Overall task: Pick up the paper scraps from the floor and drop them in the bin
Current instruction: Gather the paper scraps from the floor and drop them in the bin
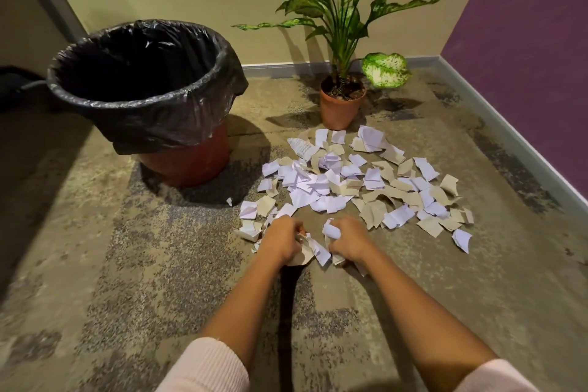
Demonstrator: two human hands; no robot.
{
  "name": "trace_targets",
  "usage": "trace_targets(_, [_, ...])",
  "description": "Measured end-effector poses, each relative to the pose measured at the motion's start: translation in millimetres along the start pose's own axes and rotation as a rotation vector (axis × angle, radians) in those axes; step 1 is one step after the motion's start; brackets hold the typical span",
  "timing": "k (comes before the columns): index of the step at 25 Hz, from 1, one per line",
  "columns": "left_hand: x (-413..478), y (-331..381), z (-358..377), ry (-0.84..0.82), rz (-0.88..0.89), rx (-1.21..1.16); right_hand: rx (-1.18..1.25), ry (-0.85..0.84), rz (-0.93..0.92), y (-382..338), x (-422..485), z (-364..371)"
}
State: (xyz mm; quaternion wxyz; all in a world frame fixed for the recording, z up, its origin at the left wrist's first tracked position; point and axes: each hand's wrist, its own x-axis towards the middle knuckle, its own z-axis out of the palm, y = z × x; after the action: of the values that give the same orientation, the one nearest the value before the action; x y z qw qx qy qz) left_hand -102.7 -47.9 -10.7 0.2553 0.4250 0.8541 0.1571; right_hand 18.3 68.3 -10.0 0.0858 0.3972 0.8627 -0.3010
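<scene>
My left grip (281, 240) and right grip (348, 240) each clench crumpled scraps (350, 183) at the pile's near edge. The pile lies on the floor (143, 264) right of the bin (133, 105), longest left to right: torn white and beige pieces.

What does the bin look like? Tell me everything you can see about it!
The bin is a round, reddish-brown tub, plastic by its look, wider at the top. A shiny black bag lines it, folded over the rim and hanging crumpled down the outside. It stands upright, without a lid, on the floor, at the left near the wall. Its inside is too dark to see into. The paper scraps lie to its right, not touching it.
</scene>
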Motion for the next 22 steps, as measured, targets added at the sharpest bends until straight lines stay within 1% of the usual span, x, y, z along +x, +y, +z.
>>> trace_targets(3, [-8,-1,-23,0.114,-0.061,-0.161,0.133,0.052,0.075,-8,-1,-19])
trace_targets(6, [-15,1,-61,0.274,-0.118,-0.299,0.172,0.113,0.018,-24,6,-45])
trace_targets(9, [-21,4,-98,0.382,-0.145,-0.374,0.177,0.146,-0.035,-55,13,-70])
trace_targets(13, [-25,8,-150,0.508,-0.131,-0.403,0.2,0.21,-0.174,-115,18,-105])
trace_targets(15, [-27,11,-180,0.585,-0.068,-0.424,0.225,0.268,-0.274,-149,23,-125])
trace_targets(18, [-25,14,-227,0.755,0.018,-0.459,0.243,0.347,-0.379,-200,34,-154])
trace_targets(20, [-18,12,-262,0.848,0.027,-0.493,0.246,0.372,-0.435,-235,44,-172])
trace_targets(22, [-10,5,-294,0.914,0.0,-0.533,0.256,0.394,-0.48,-265,54,-185])
